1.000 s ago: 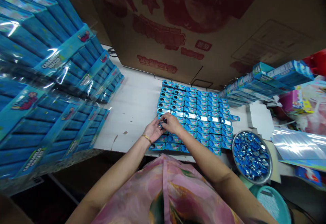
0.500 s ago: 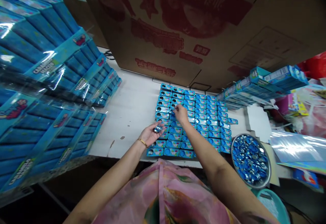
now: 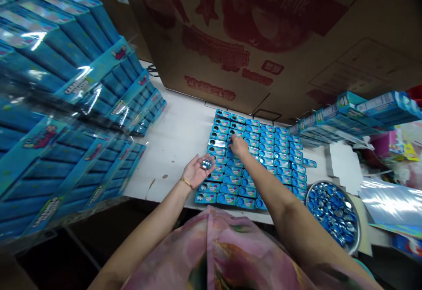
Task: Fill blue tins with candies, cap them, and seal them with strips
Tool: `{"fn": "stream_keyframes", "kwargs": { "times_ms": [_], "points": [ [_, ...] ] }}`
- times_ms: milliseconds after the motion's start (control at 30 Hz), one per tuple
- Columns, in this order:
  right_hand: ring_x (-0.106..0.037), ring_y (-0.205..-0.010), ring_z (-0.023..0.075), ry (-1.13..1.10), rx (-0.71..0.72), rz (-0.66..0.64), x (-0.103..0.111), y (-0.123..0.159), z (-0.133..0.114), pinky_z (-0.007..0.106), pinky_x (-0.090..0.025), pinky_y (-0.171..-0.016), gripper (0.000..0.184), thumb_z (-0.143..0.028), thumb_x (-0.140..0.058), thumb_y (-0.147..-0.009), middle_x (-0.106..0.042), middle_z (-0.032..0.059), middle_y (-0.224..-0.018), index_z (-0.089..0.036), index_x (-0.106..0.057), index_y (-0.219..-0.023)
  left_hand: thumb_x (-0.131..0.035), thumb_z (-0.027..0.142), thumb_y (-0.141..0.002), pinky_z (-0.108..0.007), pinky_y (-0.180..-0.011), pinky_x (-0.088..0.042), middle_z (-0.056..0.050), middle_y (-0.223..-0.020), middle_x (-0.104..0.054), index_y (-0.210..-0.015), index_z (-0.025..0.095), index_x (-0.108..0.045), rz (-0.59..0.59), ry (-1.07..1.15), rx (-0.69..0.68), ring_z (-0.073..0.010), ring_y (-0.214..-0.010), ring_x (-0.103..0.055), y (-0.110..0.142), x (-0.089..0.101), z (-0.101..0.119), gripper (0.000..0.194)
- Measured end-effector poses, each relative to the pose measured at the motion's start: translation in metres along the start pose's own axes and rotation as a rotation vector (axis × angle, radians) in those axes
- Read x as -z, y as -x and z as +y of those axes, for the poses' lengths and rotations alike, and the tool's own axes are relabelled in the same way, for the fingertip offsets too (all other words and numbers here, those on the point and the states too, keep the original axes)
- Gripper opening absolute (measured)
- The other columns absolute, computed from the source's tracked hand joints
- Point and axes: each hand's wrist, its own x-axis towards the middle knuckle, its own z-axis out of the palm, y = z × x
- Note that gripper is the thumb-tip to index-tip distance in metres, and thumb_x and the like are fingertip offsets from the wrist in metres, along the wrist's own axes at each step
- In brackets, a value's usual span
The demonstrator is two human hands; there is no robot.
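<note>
Several small shiny blue-and-silver round caps (image 3: pixel 206 164) rest in the fingers of my left hand (image 3: pixel 194 172), palm up, over the left edge of the rows of small blue boxes (image 3: pixel 232 179). Many boxes have a round hole at one end; in the leftmost column these look dark. My right hand (image 3: pixel 239 146) is on the second column from the left, towards the back. Its fingers point down and are pinched together against a box, and what is between them is hidden.
A metal bowl (image 3: pixel 358 233) full of similar caps stands at the right. Film-wrapped stacks of blue cartons (image 3: pixel 89 83) rise at the left. A large cardboard box (image 3: pixel 231 39) stands behind the rows, with more blue boxes (image 3: pixel 346 110) at the right back.
The whole view has shifted slightly to the right. My left hand has opened a little more, showing the caps. My right hand stays at the second column, its fingers turned further down.
</note>
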Motion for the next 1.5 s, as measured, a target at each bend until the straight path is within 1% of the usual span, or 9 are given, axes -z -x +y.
{"fn": "stream_keyframes", "kwargs": {
  "times_ms": [67,200,300,533,667,767,1133,1300,1500],
  "points": [
    [-0.051,-0.092,0.0179,-0.019,0.14,0.039,-0.005,0.023,-0.012,0.027,-0.037,-0.074,0.027,-0.029,-0.048,-0.082,-0.055,0.0083,-0.102,-0.018,-0.052,-0.106,-0.038,0.036,-0.082,-0.038,-0.076,-0.047,-0.014,-0.084,-0.063,-0.087,0.007,-0.059,-0.023,0.007,-0.006,-0.0207,-0.083,-0.06,-0.002,0.001,0.0,0.036],
    [-0.049,-0.094,0.0154,0.057,0.702,-0.018,-0.019,0.057,-0.04,0.026,-0.037,-0.08,0.019,-0.022,-0.052,-0.078,-0.055,0.0042,-0.1,-0.022,-0.059,-0.096,-0.031,0.043,-0.084,-0.031,-0.064,-0.048,-0.01,-0.071,-0.062,-0.079,0.008,-0.059,-0.065,0.005,0.011,-0.0158,-0.064,-0.058,-0.006,-0.001,-0.004,0.045],
    [-0.05,-0.091,0.0158,0.049,0.788,-0.015,-0.025,0.062,-0.046,0.027,-0.038,-0.079,0.017,-0.017,-0.049,-0.08,-0.056,0.0063,-0.094,-0.019,-0.06,-0.093,-0.029,0.043,-0.084,-0.028,-0.058,-0.047,-0.009,-0.068,-0.061,-0.079,0.008,-0.058,-0.081,-0.001,0.046,-0.0145,-0.06,-0.057,-0.008,-0.003,-0.006,0.045],
    [-0.054,-0.068,0.01,-0.359,0.371,0.038,-0.033,0.05,-0.028,0.021,-0.042,-0.064,0.023,-0.028,-0.049,-0.081,-0.059,0.0019,-0.079,-0.015,-0.057,-0.099,-0.044,0.013,-0.079,-0.026,-0.063,-0.049,-0.006,-0.078,-0.062,-0.081,0.011,-0.058,-0.004,-0.08,-0.055,-0.0115,-0.068,-0.058,-0.01,-0.005,-0.013,0.014],
    [-0.054,-0.088,0.0151,-0.158,0.522,0.059,-0.031,0.057,-0.019,0.024,-0.041,-0.072,0.025,-0.024,-0.053,-0.079,-0.057,0.0067,-0.098,-0.017,-0.057,-0.102,-0.052,0.004,-0.072,-0.019,-0.048,-0.046,-0.001,-0.062,-0.058,-0.07,0.012,-0.057,0.134,-0.26,-0.102,-0.0077,-0.053,-0.054,-0.014,-0.004,-0.016,0.009],
    [-0.051,-0.094,0.0159,-0.042,0.665,0.049,-0.027,0.059,-0.012,0.023,-0.041,-0.072,0.031,-0.021,-0.053,-0.079,-0.053,0.007,-0.106,-0.021,-0.053,-0.11,-0.053,0.006,-0.072,-0.02,-0.044,-0.046,-0.001,-0.058,-0.057,-0.069,0.011,-0.057,0.131,-0.339,-0.074,-0.0083,-0.05,-0.052,-0.016,-0.006,-0.015,0.007],
    [-0.054,-0.082,0.0115,-0.144,0.584,0.069,-0.022,0.045,-0.014,0.022,-0.04,-0.072,0.023,-0.022,-0.042,-0.083,-0.056,0.0052,-0.097,-0.019,-0.055,-0.102,-0.052,0.015,-0.076,-0.019,-0.043,-0.044,-0.003,-0.062,-0.057,-0.075,0.011,-0.06,0.079,-0.385,-0.04,-0.0088,-0.051,-0.054,-0.015,-0.014,-0.008,0.009],
    [-0.056,-0.087,0.013,-0.166,0.298,0.083,-0.018,0.017,-0.004,0.021,-0.04,-0.074,0.021,-0.019,-0.043,-0.082,-0.062,0.0029,-0.094,-0.02,-0.059,-0.095,-0.051,0.019,-0.077,-0.019,-0.047,-0.046,-0.005,-0.066,-0.058,-0.082,0.009,-0.062,0.08,-0.35,-0.05,-0.0109,-0.059,-0.057,-0.013,-0.013,-0.003,0.015],
    [-0.057,-0.094,0.0228,0.138,-0.18,-0.053,0.013,-0.037,0.002,0.026,-0.043,-0.071,0.026,-0.03,-0.05,-0.079,-0.062,0.0141,-0.099,-0.014,-0.062,-0.096,-0.048,0.012,-0.076,-0.024,-0.057,-0.051,-0.008,-0.073,-0.061,-0.08,0.009,-0.061,0.129,-0.21,-0.049,-0.0142,-0.068,-0.06,-0.009,-0.009,0.005,0.014]
  ]
}}
